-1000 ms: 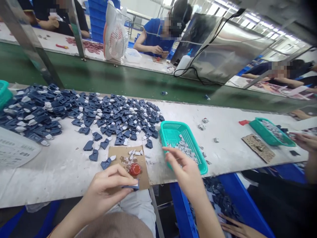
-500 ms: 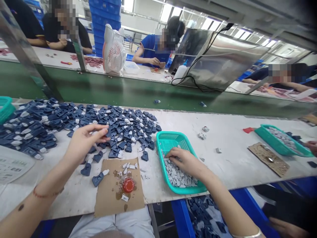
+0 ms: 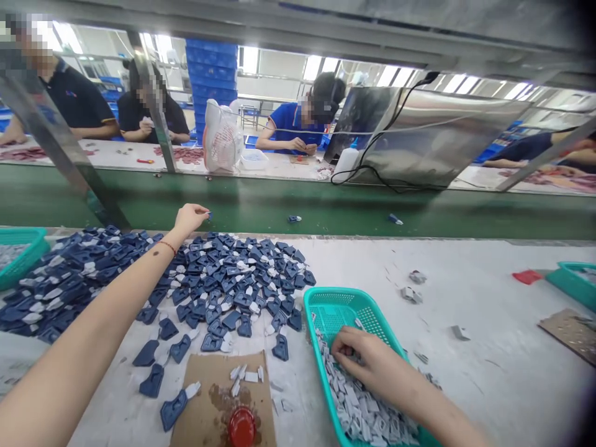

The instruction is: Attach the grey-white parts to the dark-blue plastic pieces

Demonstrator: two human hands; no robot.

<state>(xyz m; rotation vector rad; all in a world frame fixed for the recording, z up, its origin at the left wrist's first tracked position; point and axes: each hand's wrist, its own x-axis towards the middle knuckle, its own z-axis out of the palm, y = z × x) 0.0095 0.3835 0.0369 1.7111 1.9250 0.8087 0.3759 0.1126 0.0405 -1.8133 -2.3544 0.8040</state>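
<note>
My left hand [image 3: 190, 218] is stretched out over the near edge of the green belt, its fingertips pinching a small dark blue plastic part [image 3: 209, 216]. Below that arm spreads a heap of dark blue plastic parts [image 3: 242, 273] with pale grey tips. My right hand [image 3: 358, 354] reaches into a green plastic basket [image 3: 321, 379], fingers curled down at the small grey plastic pieces [image 3: 358, 410]; what those fingertips hold is hidden. In front of me a red cap [image 3: 242, 426] rests on a wet-stained piece of cardboard [image 3: 209, 388], below a few grey pieces [image 3: 246, 374].
On the green belt [image 3: 251, 208] lie two blue parts [image 3: 294, 218]. A metal post [image 3: 69, 136] slants down at left. Another green basket [image 3: 28, 261] stands at far left. Co-workers [image 3: 298, 124] sit across the belt. Grey scraps [image 3: 412, 295] lie right of my basket.
My left hand has moved forward from over the heap to the belt with the blue part. The right hand stays in the basket, fingers more curled. The view has tilted up.
</note>
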